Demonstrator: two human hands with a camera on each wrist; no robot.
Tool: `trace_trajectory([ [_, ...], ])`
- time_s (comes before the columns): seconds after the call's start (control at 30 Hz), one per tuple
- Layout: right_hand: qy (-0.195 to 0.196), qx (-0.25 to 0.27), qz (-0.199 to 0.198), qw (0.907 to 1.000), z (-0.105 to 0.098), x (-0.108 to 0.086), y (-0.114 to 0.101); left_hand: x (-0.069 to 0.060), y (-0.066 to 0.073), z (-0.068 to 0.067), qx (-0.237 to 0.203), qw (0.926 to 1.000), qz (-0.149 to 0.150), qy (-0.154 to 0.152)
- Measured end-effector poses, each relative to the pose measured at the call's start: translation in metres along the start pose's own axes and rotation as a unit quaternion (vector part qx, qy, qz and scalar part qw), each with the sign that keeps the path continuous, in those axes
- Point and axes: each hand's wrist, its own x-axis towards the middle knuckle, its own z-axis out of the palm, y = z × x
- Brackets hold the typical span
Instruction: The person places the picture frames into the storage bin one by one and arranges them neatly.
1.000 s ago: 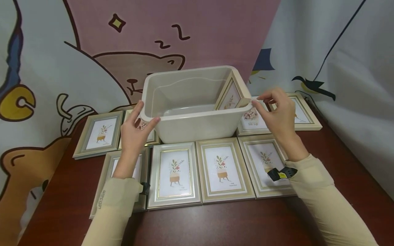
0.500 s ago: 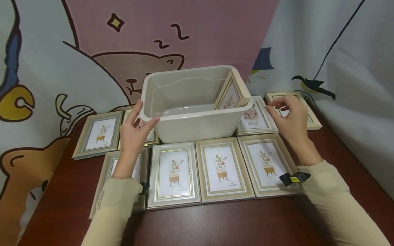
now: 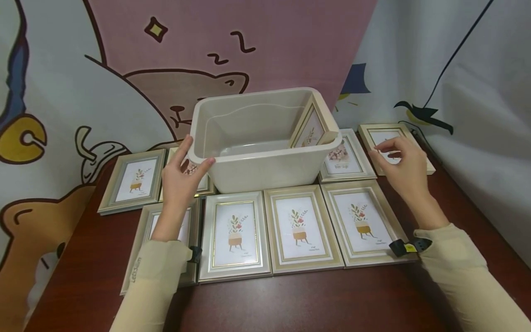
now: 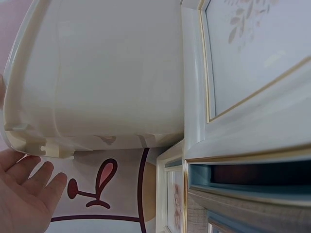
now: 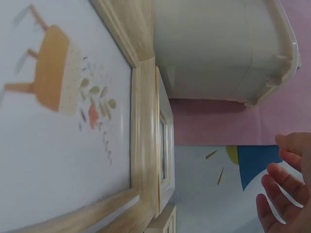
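In the head view a cream plastic storage bin (image 3: 269,168) stands at the table's back. One picture frame (image 3: 313,124) leans upright inside it, against the right wall. My left hand (image 3: 180,182) holds the bin's front-left corner, its thumb along the front rim and its fingers at the left side. Beyond the bin's right end, my right hand (image 3: 404,168) hovers with loosely bent fingers and nothing between them. It covers part of a cream picture frame (image 3: 427,163) at the back right; I cannot tell whether it touches that frame.
Three picture frames, a silver one (image 3: 234,272), a gold-beige one (image 3: 304,265) and another beige one (image 3: 361,258), line the front beside a partly hidden one (image 3: 138,249). More frames flank the bin, including a grey-green one (image 3: 108,203). A cartoon-printed curtain (image 3: 298,37) hangs behind the dark table (image 3: 290,304).
My right hand has left the bin's right rim and moved rightward, over the back-right picture frame. The left hand and the bin have stayed in place.
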Motion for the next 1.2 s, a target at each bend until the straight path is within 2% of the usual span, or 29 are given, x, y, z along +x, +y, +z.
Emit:
trace_trajectory([
  [0.4, -0.054, -0.026, 0.06, 0.9964, -0.009, -0.009, 0.017, 0.0, -0.001, 0.0, 0.004, 1.0, 0.008, 0.004],
  [0.63, -0.073, -0.019, 0.076, 0.9943, -0.013, -0.013, 0.026, 0.0, -0.001, 0.0, 0.0, 1.0, 0.009, 0.0],
  [1.03, -0.153, -0.023, 0.123, 0.9802, -0.021, -0.018, 0.043, 0.0, 0.0, 0.0, -0.004, 1.0, -0.001, -0.001],
  [1.2, -0.191, -0.033, 0.128, 0.9726, -0.023, -0.021, 0.05, 0.0, 0.0, -0.001, -0.005, 1.0, -0.004, -0.001],
])
